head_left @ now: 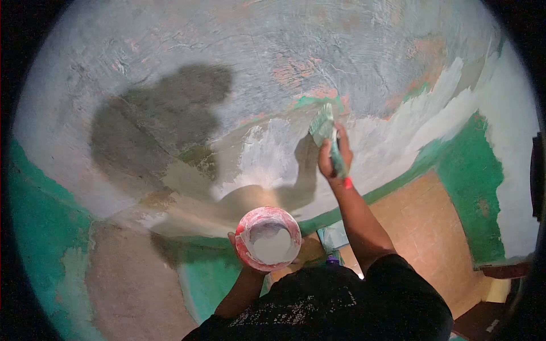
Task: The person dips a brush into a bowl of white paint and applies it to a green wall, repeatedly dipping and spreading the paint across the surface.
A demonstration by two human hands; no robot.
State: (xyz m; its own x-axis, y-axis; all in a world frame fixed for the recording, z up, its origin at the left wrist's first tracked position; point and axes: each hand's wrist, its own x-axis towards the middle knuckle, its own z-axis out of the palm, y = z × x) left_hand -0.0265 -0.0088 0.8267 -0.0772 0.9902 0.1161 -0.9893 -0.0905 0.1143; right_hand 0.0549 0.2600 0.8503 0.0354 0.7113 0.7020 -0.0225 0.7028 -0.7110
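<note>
My right hand (343, 152) is closed around the handle of a wide paintbrush (322, 126). Its pale, paint-coated bristles point up at the wall (273, 51), close to a green and orange patch, and the red handle end sticks out below my palm. Low in front of my chest, my left hand (248, 271) supports a red paint bucket (241, 247) from its left side and underneath; most of those fingers are hidden. White paint (273, 245) partly fills the bucket, and white smears coat its rim. Fresh white paint (264, 145) covers part of the wall left of the brush.
Bare grey plaster spans the upper wall, with green paint (469, 176) along its lower parts. Tan floor tiles (421, 227) lie below on the right. A light blue box-like thing (334, 234) is beside my right forearm. Dark furniture (483, 321) stands at the lower right.
</note>
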